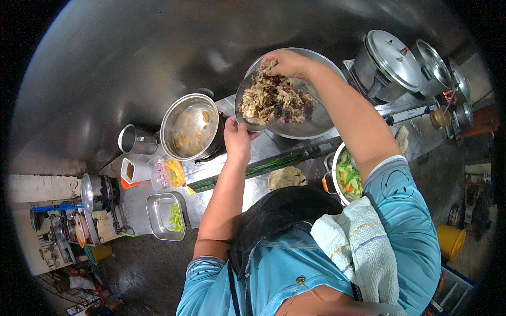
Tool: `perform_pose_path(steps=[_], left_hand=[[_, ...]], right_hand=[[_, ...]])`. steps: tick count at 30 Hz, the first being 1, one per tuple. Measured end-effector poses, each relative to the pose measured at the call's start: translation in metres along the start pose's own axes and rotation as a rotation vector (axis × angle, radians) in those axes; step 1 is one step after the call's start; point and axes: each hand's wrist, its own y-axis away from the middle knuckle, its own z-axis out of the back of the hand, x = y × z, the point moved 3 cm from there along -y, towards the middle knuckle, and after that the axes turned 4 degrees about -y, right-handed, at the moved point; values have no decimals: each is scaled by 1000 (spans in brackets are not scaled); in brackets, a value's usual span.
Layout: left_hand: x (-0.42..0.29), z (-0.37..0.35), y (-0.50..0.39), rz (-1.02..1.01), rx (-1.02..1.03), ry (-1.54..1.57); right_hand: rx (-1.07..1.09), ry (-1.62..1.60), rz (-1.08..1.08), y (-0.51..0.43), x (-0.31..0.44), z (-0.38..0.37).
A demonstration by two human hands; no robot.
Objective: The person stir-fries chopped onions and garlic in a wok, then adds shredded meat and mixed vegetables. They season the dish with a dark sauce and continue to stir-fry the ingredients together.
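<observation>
My left hand (239, 136) grips the near left rim of a clear bowl (242, 89), which is heaped with brown shredded food that looks like cooked meat. With its fingers closed on some shreds (270, 67), my right hand (285, 64) is at the bowl's far edge. Behind and partly under the clear bowl lies a large round metal basin (316, 125), and more of the shredded food (298, 106) shows on the basin side. Left of my left hand stands a metal pot (168, 144) of cloudy liquid with yellowish pieces.
A white pot (339, 166) of cut vegetables is near my right elbow. Lidded metal pots (395, 61) stand at right. On the left are a metal jug (138, 140), plastic tubs (170, 173) of chopped food and a glass dish (158, 233) with green pieces. A folded cloth (286, 177) lies in front.
</observation>
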Motion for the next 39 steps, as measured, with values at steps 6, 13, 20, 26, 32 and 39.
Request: perform_pose_path(steps=[6, 13, 20, 26, 32, 39], left_hand=[[9, 1, 2, 41, -3, 25], [15, 15, 9, 18, -76, 97], [-8, 37, 30, -94, -86, 81], [-8, 48, 56, -82, -71, 83], [7, 45, 80, -27, -63, 114], [15, 76, 111, 41, -106, 67]], right_hand=[[-50, -419, -149, 13, 15, 2], [-304, -374, -127, 28, -14, 29], [-368, 529, -138, 51, -82, 30], [-521, 760, -558, 135, -95, 7], [-280, 734, -767, 199, -100, -14], [-417, 833, -524, 219, -91, 0]])
